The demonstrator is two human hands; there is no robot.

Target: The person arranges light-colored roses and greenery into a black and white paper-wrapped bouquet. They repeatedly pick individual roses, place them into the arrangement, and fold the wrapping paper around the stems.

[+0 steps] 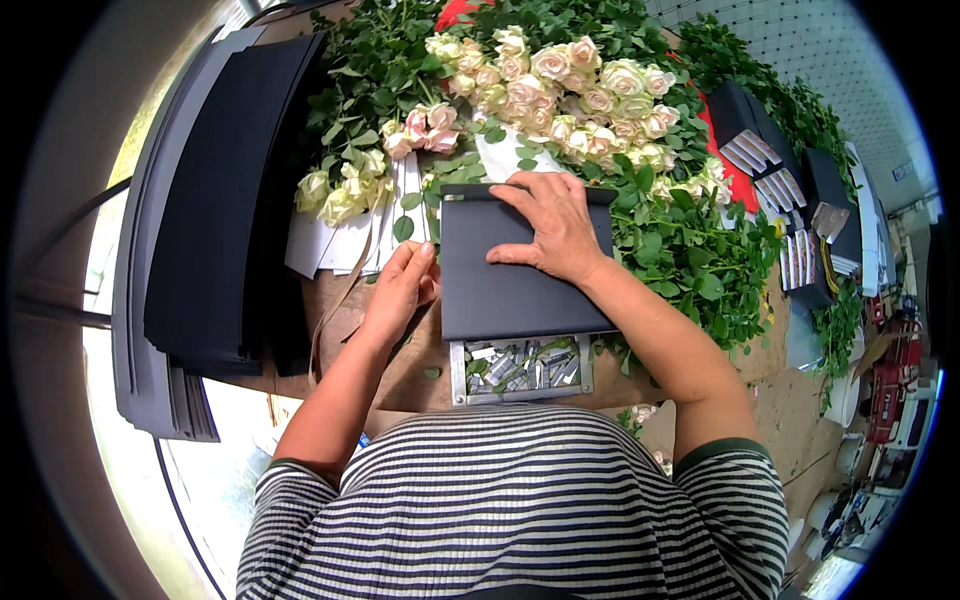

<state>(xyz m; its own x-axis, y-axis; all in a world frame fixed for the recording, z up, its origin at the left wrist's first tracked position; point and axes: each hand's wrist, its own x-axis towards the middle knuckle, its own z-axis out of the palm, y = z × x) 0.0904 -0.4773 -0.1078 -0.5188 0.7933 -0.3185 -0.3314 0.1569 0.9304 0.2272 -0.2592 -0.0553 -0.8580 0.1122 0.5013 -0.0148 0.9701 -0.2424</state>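
Brown table (410, 382): cream roses (597, 101), leafy stems (690, 265), metal tray (459, 378).

At the desk (400, 388)'s centre, the panel (490, 290) is topped by the right hand (558, 228); under its six o'clock edge, a tray (459, 378) is partly covered, small pieces (535, 368) held inside. At nine, the left hand (403, 290) is placed by the panel's edge. Roses (560, 90) are spread at twelve, leafy stems (690, 262) massed at three. Out towards ten, sheets (225, 210) are stacked; between two and three, packs (829, 185) are grouped past the stems.

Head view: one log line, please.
right hand: spread on dark-grey rectangular panel; left hand: beside panel's left edge; beyond: cream-pink roses
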